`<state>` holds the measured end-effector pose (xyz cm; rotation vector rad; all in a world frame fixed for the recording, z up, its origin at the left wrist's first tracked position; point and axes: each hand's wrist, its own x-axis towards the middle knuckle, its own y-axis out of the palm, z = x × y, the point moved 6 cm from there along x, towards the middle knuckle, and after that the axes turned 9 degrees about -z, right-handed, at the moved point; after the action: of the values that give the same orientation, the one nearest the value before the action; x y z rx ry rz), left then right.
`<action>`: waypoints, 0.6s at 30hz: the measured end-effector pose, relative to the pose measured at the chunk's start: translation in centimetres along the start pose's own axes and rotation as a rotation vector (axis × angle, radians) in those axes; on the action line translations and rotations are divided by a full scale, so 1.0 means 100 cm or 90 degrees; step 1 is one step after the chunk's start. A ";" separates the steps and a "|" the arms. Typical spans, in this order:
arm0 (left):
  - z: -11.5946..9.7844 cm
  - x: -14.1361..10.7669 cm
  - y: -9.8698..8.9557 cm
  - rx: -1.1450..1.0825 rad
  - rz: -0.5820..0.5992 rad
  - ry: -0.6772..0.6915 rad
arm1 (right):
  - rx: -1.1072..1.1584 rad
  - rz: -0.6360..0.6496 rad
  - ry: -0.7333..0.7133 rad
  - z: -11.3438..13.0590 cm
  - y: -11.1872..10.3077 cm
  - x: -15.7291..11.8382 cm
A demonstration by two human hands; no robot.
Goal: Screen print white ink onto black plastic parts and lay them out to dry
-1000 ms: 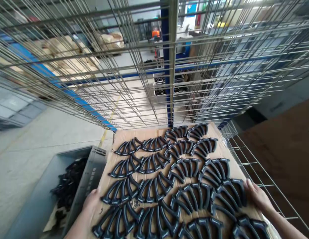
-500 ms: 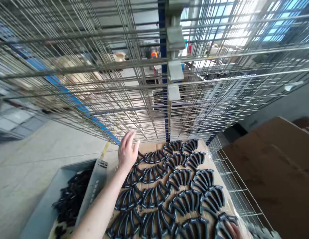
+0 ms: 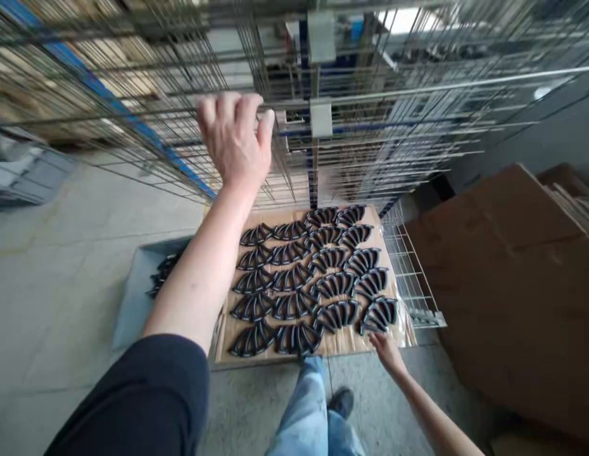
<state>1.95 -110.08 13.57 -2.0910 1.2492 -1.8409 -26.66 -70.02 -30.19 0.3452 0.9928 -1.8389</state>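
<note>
My left hand [image 3: 237,136] is raised at the upper left, its fingers curled over a horizontal wire edge of a wire rack shelf [image 3: 280,114]. Lower down lies a cardboard sheet [image 3: 266,323] bearing rows of black curved parts [image 3: 294,278], set out in fan-shaped groups. My right hand [image 3: 384,348] is at the sheet's front right edge, just below the nearest right-hand group [image 3: 379,315]. Its fingers are partly bent, and whether they touch or hold a part is too small to tell.
A grey bin [image 3: 137,297] with loose black parts stands on the floor at left, partly behind my left arm. Large cardboard [image 3: 494,285] leans at right. Blue uprights [image 3: 152,136] run through the wire shelves. My legs are at the sheet's front edge.
My left hand has moved up from beside the cardboard sheet onto the shelf wire. The view has tilted down and back, showing the whole sheet and my legs. My right hand shows more fully.
</note>
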 end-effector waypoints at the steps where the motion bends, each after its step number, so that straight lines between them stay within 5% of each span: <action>1: -0.003 -0.018 -0.009 0.012 0.009 0.006 | 0.042 0.016 0.043 -0.010 0.008 -0.002; 5: -0.019 -0.133 -0.060 0.046 0.030 -0.009 | 0.137 0.061 0.176 -0.049 0.058 -0.014; 9: -0.041 -0.279 -0.094 0.020 0.165 0.028 | 0.207 0.099 0.253 -0.074 0.118 -0.030; 14: -0.038 -0.442 -0.077 0.002 0.459 -0.066 | 0.269 0.121 0.290 -0.089 0.182 -0.036; 18: -0.027 -0.531 -0.043 0.057 0.661 -0.110 | 0.318 0.139 0.295 -0.094 0.218 -0.030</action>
<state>4.95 -73.55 -25.13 -1.1040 1.6759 -1.1628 -8.24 -65.10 -44.67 1.1777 0.7379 -1.8230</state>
